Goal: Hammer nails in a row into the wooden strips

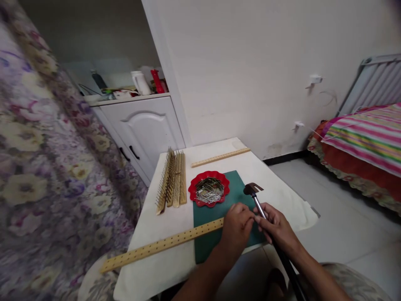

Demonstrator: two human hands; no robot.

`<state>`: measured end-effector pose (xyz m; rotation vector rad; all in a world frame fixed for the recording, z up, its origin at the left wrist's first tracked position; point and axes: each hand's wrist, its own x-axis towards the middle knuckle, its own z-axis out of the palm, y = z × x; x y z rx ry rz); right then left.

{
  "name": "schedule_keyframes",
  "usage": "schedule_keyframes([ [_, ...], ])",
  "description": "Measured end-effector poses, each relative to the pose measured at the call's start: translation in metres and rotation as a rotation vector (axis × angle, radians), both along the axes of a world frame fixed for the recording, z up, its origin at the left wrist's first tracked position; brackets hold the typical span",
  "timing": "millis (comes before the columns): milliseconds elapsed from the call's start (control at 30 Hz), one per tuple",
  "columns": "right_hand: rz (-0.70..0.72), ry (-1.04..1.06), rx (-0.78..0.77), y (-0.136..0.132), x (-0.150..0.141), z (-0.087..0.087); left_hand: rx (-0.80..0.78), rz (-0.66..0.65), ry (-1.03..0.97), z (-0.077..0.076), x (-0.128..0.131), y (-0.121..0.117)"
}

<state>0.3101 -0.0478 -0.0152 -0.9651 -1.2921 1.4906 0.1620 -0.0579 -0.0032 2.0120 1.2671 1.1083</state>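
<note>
My right hand [275,225] is wrapped round a claw hammer [259,207] with a shiny metal neck and a dark grip, its head pointing up and away. My left hand [238,221] is closed in a pinch over the right end of a long wooden strip [175,240] with rows of dark dots. The fingertips of both hands meet or nearly meet; anything small between the left fingers is too small to make out. Just beyond the left hand, a red scalloped dish [193,196] full of loose nails stands on a green mat [208,248].
Several wooden strips [176,184], some bristling with upright nails, lie at the left of the white table [150,261]. Another strip [221,157] lies near its far edge. A floral curtain [62,175] hangs at left, and a bed [360,146] stands at right.
</note>
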Motion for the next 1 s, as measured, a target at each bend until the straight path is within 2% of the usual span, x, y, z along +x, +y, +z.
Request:
schedule_keyframes([
  [67,0.002,-0.013,0.001,-0.002,0.0,-0.001,0.019,-0.013,0.071,-0.002,-0.003,-0.001],
  [133,-0.012,-0.014,0.011,-0.003,0.002,0.0,0.003,0.0,0.062,-0.008,-0.01,0.0],
  [267,-0.083,0.014,0.024,0.001,0.013,0.004,-0.088,0.204,-0.046,-0.024,-0.029,0.008],
  [333,-0.11,0.021,0.02,0.004,0.018,0.004,-0.133,0.26,-0.091,-0.03,-0.035,0.013],
  [433,-0.119,0.022,0.016,0.005,0.023,0.003,-0.138,0.247,-0.088,-0.035,-0.035,0.019],
  [633,-0.093,0.007,0.004,0.002,0.02,0.004,-0.063,0.191,0.009,-0.041,-0.018,0.023],
  [1000,-0.077,0.006,-0.013,0.002,0.021,0.008,-0.012,0.167,0.173,-0.041,-0.014,0.028],
])
